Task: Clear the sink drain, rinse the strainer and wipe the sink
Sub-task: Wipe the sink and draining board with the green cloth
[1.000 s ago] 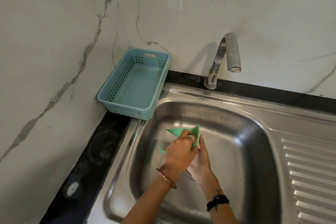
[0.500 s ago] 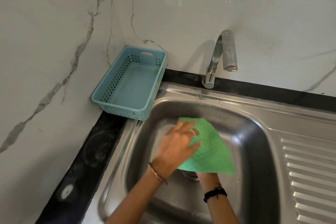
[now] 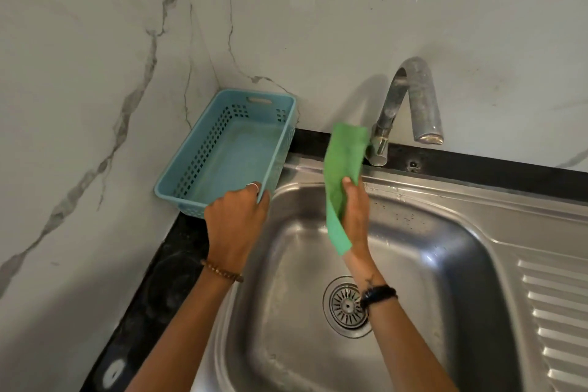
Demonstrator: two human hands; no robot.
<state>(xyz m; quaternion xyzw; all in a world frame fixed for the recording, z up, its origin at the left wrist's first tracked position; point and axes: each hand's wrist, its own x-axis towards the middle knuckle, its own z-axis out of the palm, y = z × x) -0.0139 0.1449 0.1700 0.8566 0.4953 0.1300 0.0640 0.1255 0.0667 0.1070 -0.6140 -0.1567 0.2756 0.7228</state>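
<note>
Marble-look wall tiles back a stainless steel sink set into a black countertop, with the drain strainer seated in the basin floor. A green cloth is held above the basin, just left of the tap, pinched by the right hand with thumb and fingers clamped on it. The near corner of a blue plastic basket, sitting at the sink's back-left corner, is gripped by the left hand, fingers curled over the rim.

Risks, probably: the basket looks light and partly overhangs the sink edge, so it could be tipped into the basin if tugged carelessly. The cloth's floppy upper end could be snagged on the tap base, since it's nearly touching.
</note>
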